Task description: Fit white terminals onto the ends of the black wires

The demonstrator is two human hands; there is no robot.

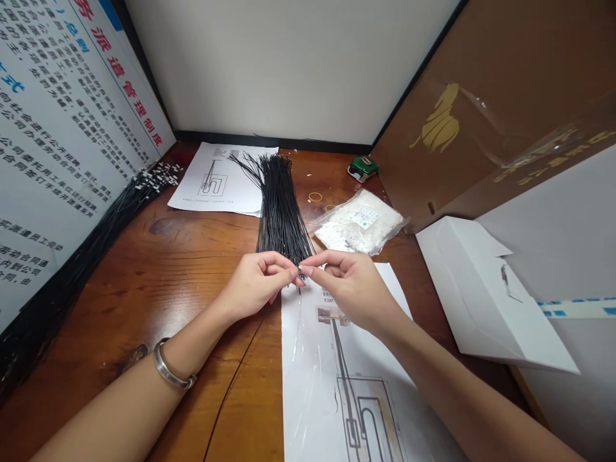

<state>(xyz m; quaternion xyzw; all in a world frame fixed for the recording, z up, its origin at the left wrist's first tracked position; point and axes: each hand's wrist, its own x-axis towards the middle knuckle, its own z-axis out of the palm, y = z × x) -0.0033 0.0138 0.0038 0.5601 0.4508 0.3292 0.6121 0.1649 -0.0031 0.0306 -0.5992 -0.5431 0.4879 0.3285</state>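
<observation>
My left hand (262,282) is closed in a pinch at the near end of a bundle of thin black wires (279,205). A single black wire (234,380) runs from beneath it down toward the front edge of the view. Fingertip to fingertip with it, my right hand (349,285) pinches a tiny whitish piece that looks like a connector housing (300,267); the fingers mostly cover it. Just beyond my right hand lies a clear bag of small white connectors (363,224). Under both hands is a printed drawing sheet (308,385).
More black wires with white ends (154,178) lie along the left panel. Another printed sheet (192,192) is behind the bundle. A green tape measure (362,168) and yellow rubber bands (315,197) sit farther back. An open white box (474,289) stands at right, by a brown carton (510,96).
</observation>
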